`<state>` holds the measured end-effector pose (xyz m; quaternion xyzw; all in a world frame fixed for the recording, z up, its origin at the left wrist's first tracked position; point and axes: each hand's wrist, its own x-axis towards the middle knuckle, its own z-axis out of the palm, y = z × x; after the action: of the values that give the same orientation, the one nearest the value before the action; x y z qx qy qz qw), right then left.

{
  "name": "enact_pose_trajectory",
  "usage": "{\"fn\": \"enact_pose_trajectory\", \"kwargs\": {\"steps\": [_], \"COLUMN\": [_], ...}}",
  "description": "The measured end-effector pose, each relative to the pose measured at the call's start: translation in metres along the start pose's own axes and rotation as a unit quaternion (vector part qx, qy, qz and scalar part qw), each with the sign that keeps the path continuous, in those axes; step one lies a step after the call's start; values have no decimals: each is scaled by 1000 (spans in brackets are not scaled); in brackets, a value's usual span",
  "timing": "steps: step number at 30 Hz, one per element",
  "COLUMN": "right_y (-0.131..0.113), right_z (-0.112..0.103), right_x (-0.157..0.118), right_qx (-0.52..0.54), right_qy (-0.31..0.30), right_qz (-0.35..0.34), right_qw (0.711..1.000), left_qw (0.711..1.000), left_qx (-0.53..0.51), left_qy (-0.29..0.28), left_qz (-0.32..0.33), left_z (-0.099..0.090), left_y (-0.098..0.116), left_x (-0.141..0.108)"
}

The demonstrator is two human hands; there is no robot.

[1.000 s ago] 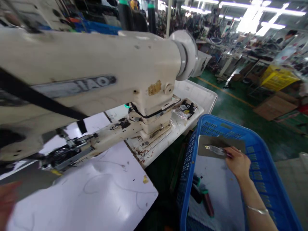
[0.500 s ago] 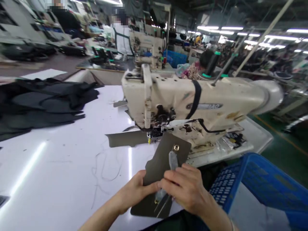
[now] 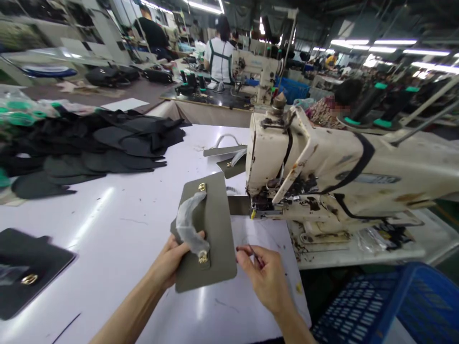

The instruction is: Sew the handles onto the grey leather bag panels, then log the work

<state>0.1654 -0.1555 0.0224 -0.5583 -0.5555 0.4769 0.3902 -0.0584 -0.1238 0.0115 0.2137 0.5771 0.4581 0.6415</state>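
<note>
An olive-grey bag panel (image 3: 218,229) is held up over the white table, tilted. A handle wrapped in clear film (image 3: 186,222) arches across it, fixed by gold buckles at both ends. My left hand (image 3: 172,263) grips the panel's left edge, thumb on the front beside the handle and fingers hidden behind. Close to the panel's right edge, my right hand (image 3: 267,272) is closed, thumb and forefinger pinched together. A thin dark thing shows in its fingers, too small to name. The sewing machine (image 3: 272,157) stands just beyond, with another olive piece (image 3: 239,205) by its needle area.
Dark cut pieces (image 3: 107,143) lie heaped at the left. A black panel with a gold buckle (image 3: 36,267) is at the near left. More panels with handles (image 3: 233,160) lie behind the machine head. A blue plastic basket (image 3: 390,296) stands at the lower right. Co-workers sit further back.
The panel has moved left and been lifted and turned, its handle now facing me. My right hand has come off it to the right side. The view has swung left.
</note>
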Motion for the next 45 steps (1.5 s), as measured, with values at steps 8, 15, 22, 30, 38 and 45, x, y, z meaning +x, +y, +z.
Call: {"fn": "enact_pose_trajectory", "kwargs": {"steps": [8, 15, 22, 30, 38, 45], "right_y": [5, 11, 22, 19, 12, 16], "right_z": [2, 11, 20, 25, 32, 35], "right_x": [25, 51, 70, 79, 83, 82], "right_qx": [109, 161, 185, 225, 261, 231], "right_qy": [57, 103, 163, 185, 224, 236], "right_qz": [109, 128, 120, 112, 118, 112], "right_qw": [986, 973, 962, 950, 932, 937], "left_qw": [997, 994, 992, 987, 977, 976], "left_qx": [5, 23, 40, 51, 56, 64], "left_qy": [-50, -76, -67, -84, -119, -122], "left_qz": [55, 71, 103, 130, 167, 169], "left_z": [58, 66, 80, 84, 85, 85], "left_y": [27, 32, 43, 53, 52, 53], "left_x": [61, 94, 115, 121, 127, 129]}}
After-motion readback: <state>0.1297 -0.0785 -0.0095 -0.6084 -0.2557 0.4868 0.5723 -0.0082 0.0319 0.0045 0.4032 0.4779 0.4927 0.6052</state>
